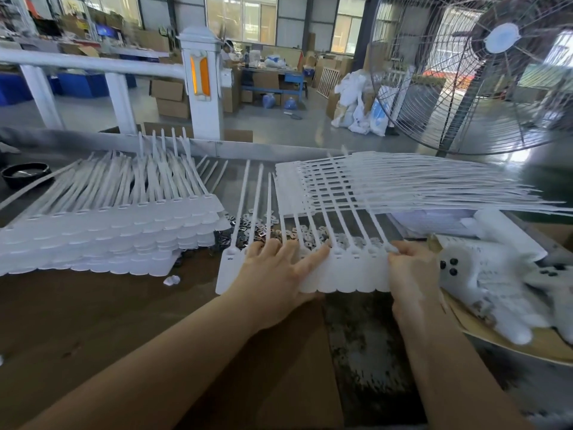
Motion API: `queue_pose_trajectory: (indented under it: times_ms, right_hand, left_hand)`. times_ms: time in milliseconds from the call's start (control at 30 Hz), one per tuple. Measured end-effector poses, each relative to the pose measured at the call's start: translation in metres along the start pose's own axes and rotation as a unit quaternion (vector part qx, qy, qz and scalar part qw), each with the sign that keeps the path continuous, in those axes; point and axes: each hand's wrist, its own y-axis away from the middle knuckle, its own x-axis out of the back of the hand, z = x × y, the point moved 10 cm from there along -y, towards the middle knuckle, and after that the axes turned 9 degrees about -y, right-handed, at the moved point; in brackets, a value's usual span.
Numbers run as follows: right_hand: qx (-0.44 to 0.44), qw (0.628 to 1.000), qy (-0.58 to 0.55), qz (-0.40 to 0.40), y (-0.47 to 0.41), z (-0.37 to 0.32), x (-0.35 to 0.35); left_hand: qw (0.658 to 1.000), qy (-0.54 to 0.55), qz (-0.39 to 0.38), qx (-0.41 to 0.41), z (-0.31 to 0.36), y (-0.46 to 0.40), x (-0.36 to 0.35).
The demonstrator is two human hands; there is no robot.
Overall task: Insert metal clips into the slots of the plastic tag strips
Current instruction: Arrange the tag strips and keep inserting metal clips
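My brown table [93,321] | left: stacked white tag strips [102,231] | middle: loose metal clips [263,231], one strip [350,271] | far left: black dish [26,175] | right: white gloves [502,283] on cardboard.

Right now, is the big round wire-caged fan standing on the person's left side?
No, the big wire-caged fan stands at the far right, beyond the white plastic tag strip under both hands.

No text, label or number is legible on anything here.
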Motion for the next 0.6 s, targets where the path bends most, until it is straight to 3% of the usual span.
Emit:
queue_pose_trajectory:
  times_ms: [233, 400, 500, 600]
  right_hand:
    - [0.101, 0.959, 0.258, -0.051, 0.01, -0.011, -0.017]
    - [0.142, 0.888, 0.435, -0.048, 0.018, -0.018, -0.028]
    - [0.236, 0.877, 0.415, -0.054, 0.033, -0.034, -0.045]
    - [0.328, 0.873, 0.341, -0.118, 0.057, -0.044, -0.075]
  left_hand:
    - [0.999, 0.039, -0.028, 0.012, 0.0, 0.008, -0.012]
    - [0.998, 0.042, -0.034, 0.02, -0.002, 0.015, -0.015]
    - [0.998, 0.048, -0.035, 0.021, -0.002, 0.017, -0.014]
    - [0.998, 0.047, -0.042, 0.021, -0.002, 0.019, -0.013]
